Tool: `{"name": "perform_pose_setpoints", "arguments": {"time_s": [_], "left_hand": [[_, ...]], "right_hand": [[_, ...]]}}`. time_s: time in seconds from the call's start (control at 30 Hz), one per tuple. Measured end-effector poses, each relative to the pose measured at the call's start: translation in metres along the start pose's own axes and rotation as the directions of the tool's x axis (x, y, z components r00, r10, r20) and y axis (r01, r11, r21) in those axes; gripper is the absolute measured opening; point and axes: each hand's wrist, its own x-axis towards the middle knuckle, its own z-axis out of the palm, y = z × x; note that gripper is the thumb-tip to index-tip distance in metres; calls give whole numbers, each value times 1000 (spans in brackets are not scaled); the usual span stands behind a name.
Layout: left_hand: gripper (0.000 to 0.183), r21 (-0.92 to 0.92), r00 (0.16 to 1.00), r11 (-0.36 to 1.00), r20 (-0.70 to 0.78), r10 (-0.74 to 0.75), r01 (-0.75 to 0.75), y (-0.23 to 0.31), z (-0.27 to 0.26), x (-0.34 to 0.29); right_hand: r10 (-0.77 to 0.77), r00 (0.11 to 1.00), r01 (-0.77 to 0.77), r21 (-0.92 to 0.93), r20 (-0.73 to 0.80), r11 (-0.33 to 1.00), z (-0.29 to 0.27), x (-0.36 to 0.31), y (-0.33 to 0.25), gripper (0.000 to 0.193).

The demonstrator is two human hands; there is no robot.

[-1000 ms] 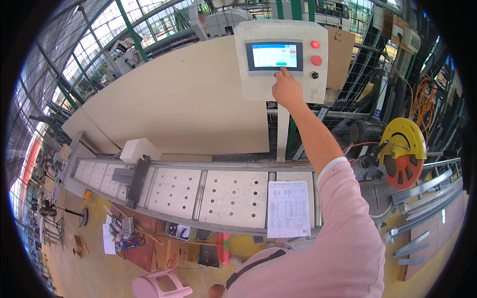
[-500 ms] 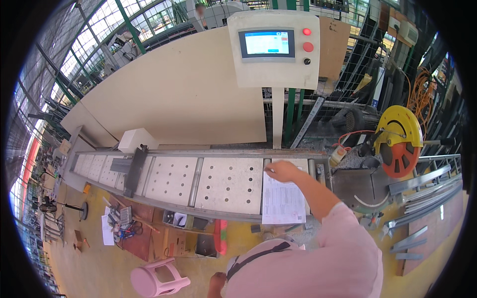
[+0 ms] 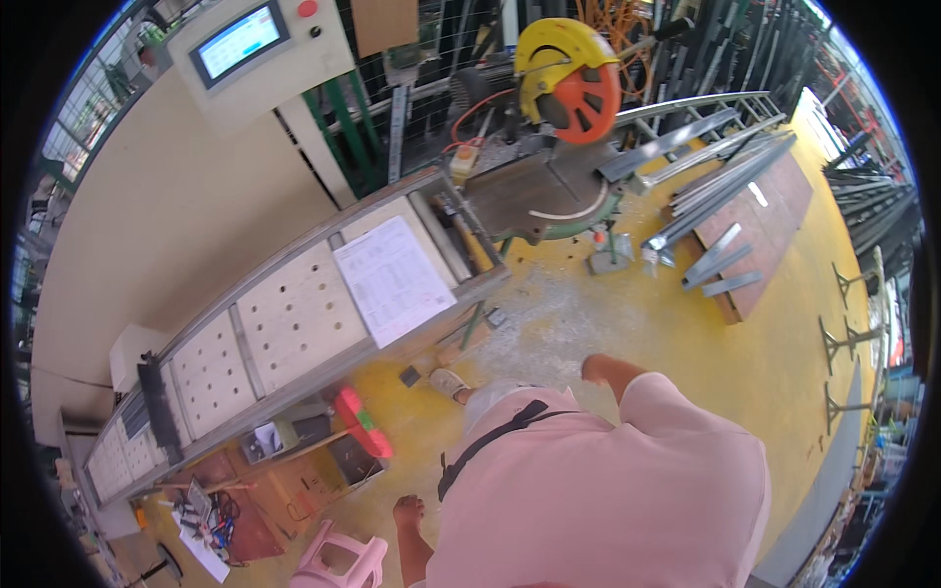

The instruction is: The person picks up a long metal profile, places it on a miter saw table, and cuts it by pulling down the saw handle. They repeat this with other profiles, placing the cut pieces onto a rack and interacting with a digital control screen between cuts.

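My left hand (image 3: pixel 409 511) hangs low at my side, fingers curled in, with nothing visible in them. Nearest to it is a pink plastic stool (image 3: pixel 338 559). Off to the right, my right hand (image 3: pixel 595 368) hangs over the yellow floor, touching nothing I can see; its fingers are blurred and hidden. A printed paper sheet (image 3: pixel 394 279) lies on the right part of a long table with perforated white panels (image 3: pixel 294 309), its lower edge reaching over the table's front rail. Beyond the table's right end stands a cut-off saw with a yellow and orange guard (image 3: pixel 567 78).
A control box with a screen (image 3: pixel 238 44) stands behind the table. Metal profiles (image 3: pixel 720 196) lie on a stand and a board to the right. Below the table are cardboard boxes (image 3: pixel 289 485), a red and green object (image 3: pixel 363 421) and a tray of tools (image 3: pixel 201 519).
My right hand has left the paper and dropped to my right side. The view has turned right, toward the saw and the profiles. The sheet still lies on the table.
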Motion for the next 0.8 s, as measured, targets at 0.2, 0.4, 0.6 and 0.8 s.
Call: {"name": "perform_pose_setpoints", "arguments": {"time_s": [0.2,0.4,0.6,0.8], "left_hand": [[6,102,999,995,37,8,-12,-8,66,-9],[7,237,991,963,70,114,-127,26,129,-28],[7,61,998,998,67,-9,5,32,151,-8],[10,232,996,971,-66,67,-50,47,278,-3]], "right_hand": [[323,940,-256,847,106,466,122,-74,65,14],[272,960,-32,942,-64,333,68,-19,141,9],[347,801,520,854,-488,2,-141,-64,213,16],[579,641,762,507,-504,-403,-263,-25,394,21]]}}
